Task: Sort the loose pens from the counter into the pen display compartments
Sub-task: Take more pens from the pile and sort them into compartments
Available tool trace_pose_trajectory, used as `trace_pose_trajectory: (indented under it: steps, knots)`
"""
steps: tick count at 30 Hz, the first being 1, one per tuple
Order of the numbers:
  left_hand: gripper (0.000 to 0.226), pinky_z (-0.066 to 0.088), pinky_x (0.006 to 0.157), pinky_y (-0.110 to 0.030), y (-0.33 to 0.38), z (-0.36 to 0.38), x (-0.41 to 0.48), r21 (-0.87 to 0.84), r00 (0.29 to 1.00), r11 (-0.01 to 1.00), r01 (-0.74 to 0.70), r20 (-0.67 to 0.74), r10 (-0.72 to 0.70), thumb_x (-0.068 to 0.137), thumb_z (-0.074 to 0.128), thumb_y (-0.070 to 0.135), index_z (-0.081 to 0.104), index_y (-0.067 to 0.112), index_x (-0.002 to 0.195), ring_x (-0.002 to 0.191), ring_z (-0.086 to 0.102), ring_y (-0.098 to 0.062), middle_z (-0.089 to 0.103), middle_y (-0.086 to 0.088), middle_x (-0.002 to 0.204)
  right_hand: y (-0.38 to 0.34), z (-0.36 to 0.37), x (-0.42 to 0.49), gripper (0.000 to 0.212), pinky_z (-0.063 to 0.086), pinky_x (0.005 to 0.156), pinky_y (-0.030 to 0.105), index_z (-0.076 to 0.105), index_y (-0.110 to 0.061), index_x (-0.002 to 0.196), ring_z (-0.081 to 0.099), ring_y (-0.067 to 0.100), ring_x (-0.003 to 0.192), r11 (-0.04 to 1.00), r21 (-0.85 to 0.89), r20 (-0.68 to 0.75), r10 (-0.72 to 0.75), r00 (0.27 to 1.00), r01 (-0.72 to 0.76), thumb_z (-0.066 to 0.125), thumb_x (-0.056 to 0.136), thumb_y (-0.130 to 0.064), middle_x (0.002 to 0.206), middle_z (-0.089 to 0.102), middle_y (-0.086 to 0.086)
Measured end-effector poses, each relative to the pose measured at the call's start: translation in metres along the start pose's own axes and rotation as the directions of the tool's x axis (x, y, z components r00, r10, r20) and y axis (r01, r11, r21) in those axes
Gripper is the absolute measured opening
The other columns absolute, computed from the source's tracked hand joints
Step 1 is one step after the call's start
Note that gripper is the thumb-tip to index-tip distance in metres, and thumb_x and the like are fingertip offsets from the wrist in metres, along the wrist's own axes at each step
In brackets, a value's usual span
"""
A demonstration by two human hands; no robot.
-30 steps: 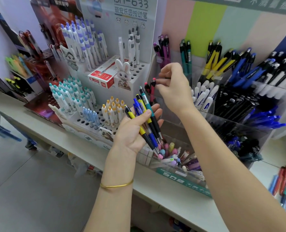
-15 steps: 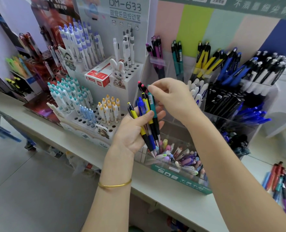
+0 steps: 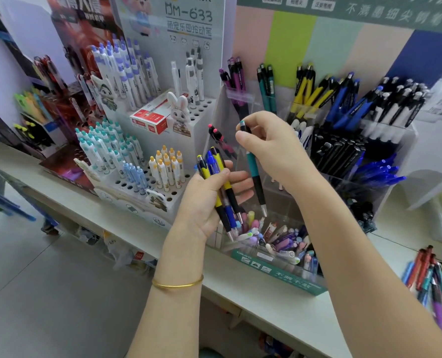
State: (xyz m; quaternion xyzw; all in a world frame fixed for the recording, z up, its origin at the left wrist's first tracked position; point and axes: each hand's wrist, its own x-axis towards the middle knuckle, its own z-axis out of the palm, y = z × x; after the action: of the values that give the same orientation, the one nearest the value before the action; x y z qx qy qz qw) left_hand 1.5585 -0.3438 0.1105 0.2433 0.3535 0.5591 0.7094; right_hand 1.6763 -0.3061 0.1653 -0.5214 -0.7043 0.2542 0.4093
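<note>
My right hand [image 3: 274, 151] holds a teal pen [image 3: 254, 174], tip down.
Its grip pinches the pen's top; the slot of teal pens [image 3: 267, 89] is up behind it, nearest this hand. My left hand [image 3: 204, 202] grips yellow and blue pens [image 3: 214, 166].

Setting: stationery shop, retail counter [image 3: 266, 301]. Evidence: white tiered pen stand [image 3: 199, 127] under a printed product placard [image 3: 189, 21], upper centre-left. Clear pen display compartments [image 3: 401, 151] stocked by colour, centre-right. Green signage strip [image 3: 370, 9], upper right. Red-and-white box [image 3: 147, 120] on the stand.
</note>
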Motion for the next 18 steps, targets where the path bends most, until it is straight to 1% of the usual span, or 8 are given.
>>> trace_pose_trajectory:
  steps: [1, 3, 6, 8, 9, 11, 14, 18]
  knots:
    - [0.013, 0.054, 0.050, -0.027, -0.001, 0.000, 0.000, 0.005, 1.000, 1.000, 0.002, -0.023, -0.002, 0.100, 0.045, 0.008, 0.055, 0.006, 0.108, 0.052, 0.062, -0.015, 0.063, -0.006, 0.067, 0.000, -0.001, -0.001, 0.011, 0.045, 0.063, 0.015, 0.057, -0.011, 0.104, 0.051, 0.002, 0.069, 1.000, 0.023, 0.005, 0.008, 1.000, -0.008, 0.054, 0.095, -0.017, 0.079, 0.053, -0.009]
    - [0.013, 0.040, 0.039, -0.018, -0.003, 0.000, 0.001, -0.023, 0.999, 0.999, 0.024, -0.041, -0.025, 0.099, 0.048, 0.020, 0.053, 0.008, 0.103, 0.041, 0.043, -0.006, 0.049, 0.002, 0.058, 0.000, -0.002, -0.003, 0.010, 0.049, 0.058, 0.018, 0.054, -0.010, 0.105, 0.056, 0.009, 0.066, 0.996, 0.084, 0.035, 0.038, 0.999, -0.041, 0.052, 0.097, -0.016, 0.080, 0.053, -0.004]
    - [0.047, 0.027, 0.032, -0.014, -0.003, 0.001, 0.003, -0.098, 0.995, 0.991, 0.086, -0.038, -0.091, 0.086, 0.048, 0.056, 0.051, 0.010, 0.096, 0.037, 0.032, -0.003, 0.040, 0.004, 0.055, 0.002, -0.003, -0.006, 0.007, 0.052, 0.052, 0.019, 0.052, -0.012, 0.103, 0.061, 0.015, 0.062, 0.982, 0.153, 0.087, 0.095, 0.992, -0.108, 0.052, 0.097, -0.015, 0.080, 0.055, 0.000]
    - [0.062, 0.025, 0.031, -0.014, -0.003, 0.002, 0.004, -0.149, 0.989, 0.978, 0.143, -0.021, -0.148, 0.084, 0.037, 0.071, 0.049, 0.010, 0.091, 0.035, 0.030, -0.003, 0.040, 0.003, 0.055, 0.007, -0.001, -0.007, 0.006, 0.055, 0.059, 0.025, 0.053, -0.015, 0.102, 0.063, 0.018, 0.070, 0.978, 0.160, 0.102, 0.117, 0.988, -0.132, 0.053, 0.096, -0.017, 0.082, 0.056, -0.001]
    - [0.064, 0.024, 0.031, -0.013, -0.003, 0.001, 0.005, -0.181, 0.984, 0.968, 0.172, -0.007, -0.176, 0.088, 0.031, 0.072, 0.048, 0.010, 0.089, 0.034, 0.030, -0.004, 0.040, 0.002, 0.055, 0.009, 0.000, -0.008, 0.006, 0.055, 0.065, 0.030, 0.054, -0.017, 0.101, 0.063, 0.020, 0.076, 0.980, 0.147, 0.104, 0.121, 0.987, -0.136, 0.055, 0.096, -0.019, 0.083, 0.057, -0.002]
    - [0.057, 0.023, 0.031, -0.013, -0.003, 0.001, 0.006, -0.219, 0.980, 0.956, 0.198, 0.012, -0.200, 0.095, 0.028, 0.063, 0.047, 0.010, 0.085, 0.034, 0.031, -0.004, 0.040, 0.002, 0.054, 0.012, 0.002, -0.010, 0.008, 0.056, 0.072, 0.037, 0.056, -0.018, 0.102, 0.064, 0.021, 0.080, 0.976, 0.146, 0.118, 0.145, 0.982, -0.162, 0.057, 0.094, -0.020, 0.084, 0.058, -0.002]
    - [0.050, 0.025, 0.031, -0.014, -0.004, 0.003, 0.007, -0.192, 0.986, 0.967, 0.169, 0.020, -0.168, 0.100, 0.030, 0.051, 0.049, 0.008, 0.082, 0.034, 0.032, -0.004, 0.040, 0.001, 0.055, 0.013, 0.002, -0.013, 0.014, 0.060, 0.064, 0.037, 0.056, -0.007, 0.107, 0.065, 0.015, 0.063, 0.940, 0.246, 0.182, 0.195, 0.964, -0.237, 0.057, 0.095, -0.013, 0.077, 0.060, 0.001]
    - [0.037, 0.030, 0.034, -0.015, -0.004, 0.004, 0.009, -0.171, 0.997, 0.983, 0.061, -0.032, -0.068, 0.102, 0.037, 0.040, 0.051, 0.007, 0.098, 0.038, 0.035, -0.005, 0.045, 0.001, 0.058, 0.013, 0.003, -0.013, 0.009, 0.054, 0.053, 0.027, 0.054, -0.006, 0.104, 0.057, 0.012, 0.056, 0.924, 0.283, 0.188, 0.209, 0.960, -0.257, 0.050, 0.097, -0.009, 0.072, 0.054, 0.001]
